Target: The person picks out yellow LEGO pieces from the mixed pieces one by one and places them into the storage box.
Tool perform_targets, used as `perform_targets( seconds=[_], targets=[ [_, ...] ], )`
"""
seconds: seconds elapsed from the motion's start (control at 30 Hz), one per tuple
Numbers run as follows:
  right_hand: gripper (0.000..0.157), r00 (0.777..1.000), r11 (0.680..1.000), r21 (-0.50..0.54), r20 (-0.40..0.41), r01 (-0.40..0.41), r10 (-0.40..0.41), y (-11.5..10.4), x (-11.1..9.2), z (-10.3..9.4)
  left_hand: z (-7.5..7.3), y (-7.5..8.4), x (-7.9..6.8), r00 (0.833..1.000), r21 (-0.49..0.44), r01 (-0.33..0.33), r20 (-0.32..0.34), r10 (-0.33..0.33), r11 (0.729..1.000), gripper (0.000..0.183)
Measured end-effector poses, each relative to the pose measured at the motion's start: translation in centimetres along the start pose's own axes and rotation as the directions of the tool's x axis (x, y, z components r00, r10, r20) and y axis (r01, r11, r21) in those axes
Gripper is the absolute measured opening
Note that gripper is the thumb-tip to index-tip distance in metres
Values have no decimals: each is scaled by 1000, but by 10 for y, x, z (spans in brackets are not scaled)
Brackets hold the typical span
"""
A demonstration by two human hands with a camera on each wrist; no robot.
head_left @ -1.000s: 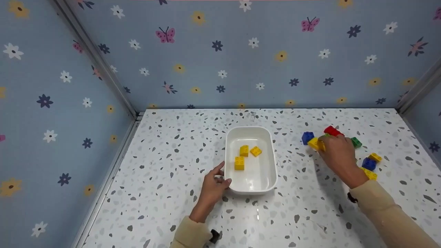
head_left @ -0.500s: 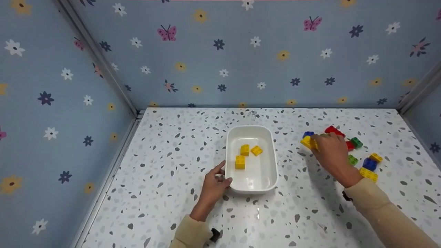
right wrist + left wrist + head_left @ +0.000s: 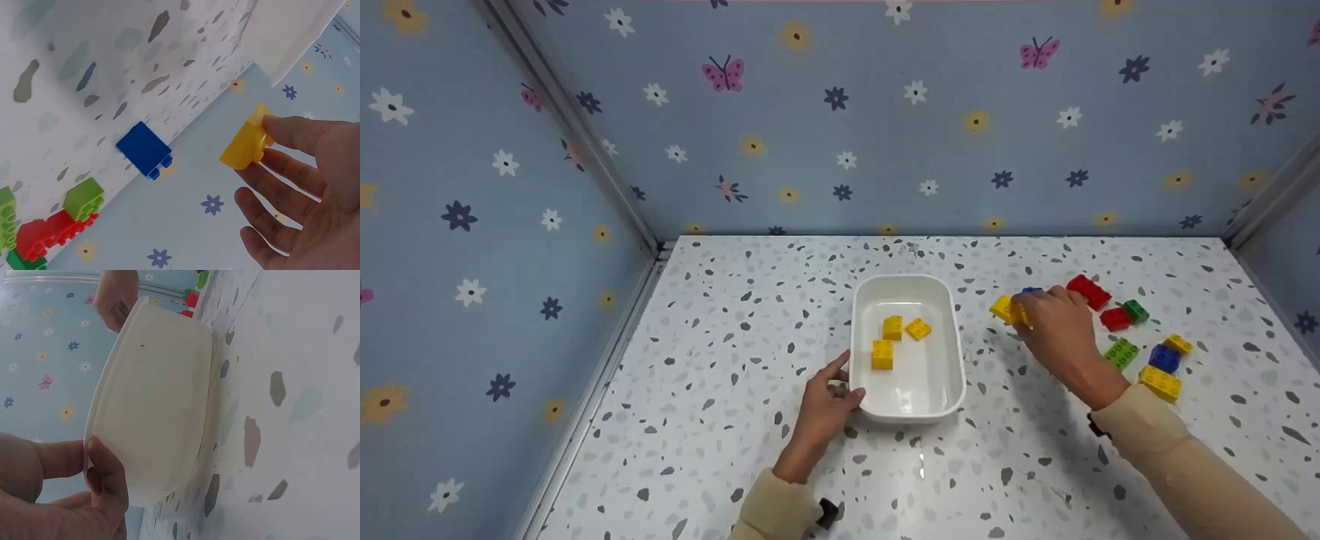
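Note:
My left hand [image 3: 823, 409] holds the near left side of a white plastic tub [image 3: 915, 394], with thumb and finger pinching its rim in the left wrist view. Inside lie a square yellow toy brick [image 3: 883, 355], another yellow brick [image 3: 892, 328] and a small tilted one. To the right of the tub, my right hand [image 3: 1059, 330] pinches a yellow toy brick [image 3: 247, 140] between thumb and fingers, above the table. A blue brick [image 3: 143, 149] lies on the table beyond that hand; in the head view it is mostly hidden.
Right of my right hand lie red bricks [image 3: 1089, 292], a dark green one [image 3: 1135, 310], a light green one [image 3: 1121, 354], a blue one [image 3: 1165, 358] and a long yellow one [image 3: 1160, 382]. Patterned panels [image 3: 915, 150] enclose the speckled table [image 3: 750, 322] at the back and sides.
My right hand has moved left towards the tub with the yellow brick, uncovering red and light green bricks behind it. My left hand stays at the tub.

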State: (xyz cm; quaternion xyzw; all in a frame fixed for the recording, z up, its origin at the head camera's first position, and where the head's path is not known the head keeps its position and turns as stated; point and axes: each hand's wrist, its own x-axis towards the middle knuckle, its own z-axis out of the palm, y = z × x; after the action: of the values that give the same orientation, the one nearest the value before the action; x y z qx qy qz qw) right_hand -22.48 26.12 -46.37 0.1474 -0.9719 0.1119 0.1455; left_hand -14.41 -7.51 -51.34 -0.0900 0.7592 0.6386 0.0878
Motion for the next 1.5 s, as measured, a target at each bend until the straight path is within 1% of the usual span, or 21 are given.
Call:
perform_targets(
  seconds=[0.13, 0.33, 0.47, 0.63, 0.7, 0.83, 1.0, 1.17, 1.5],
  targets=[
    [33, 1000, 1000, -9, -2, 5, -5, -8, 3, 2, 0, -1, 1, 1000, 8, -3, -7, 3, 1000, 70],
    [29, 999, 999, 21, 1, 32, -33, -16, 8, 2, 0, -1, 1, 1000, 5, -2, -7, 2, 1000, 70],
    [30, 999, 999, 40, -2, 36, -36, -20, 10, 2, 0, -1, 1, 1000, 4, -3, -4, 3, 1000, 69],
    [31, 999, 998, 38, -7, 42, -42, -26, 12, 2, -1, -2, 2, 1000, 2, -8, -5, 8, 1000, 69],
    [32, 999, 998, 37, -10, 51, -51, -28, 13, 2, -1, -2, 2, 1000, 2, -22, 0, 22, 1000, 69],
    [32, 998, 997, 45, 0, 59, -59, -33, 14, 1, -1, -3, 1, 1000, 8, -25, 5, 25, 1000, 69],
    [31, 999, 998, 42, 20, 50, -51, -40, 17, -2, 0, -2, 1, 1000, 34, -3, -4, 3, 999, 71],
    [30, 998, 997, 45, 15, 57, -58, -48, 18, -4, 0, -1, 1, 1000, 38, 7, -7, -7, 999, 71],
    [34, 995, 994, 46, 37, 95, -96, -66, 20, -1, 0, -1, 0, 1000, 29, -3, -5, 3, 1000, 69]
  ],
)
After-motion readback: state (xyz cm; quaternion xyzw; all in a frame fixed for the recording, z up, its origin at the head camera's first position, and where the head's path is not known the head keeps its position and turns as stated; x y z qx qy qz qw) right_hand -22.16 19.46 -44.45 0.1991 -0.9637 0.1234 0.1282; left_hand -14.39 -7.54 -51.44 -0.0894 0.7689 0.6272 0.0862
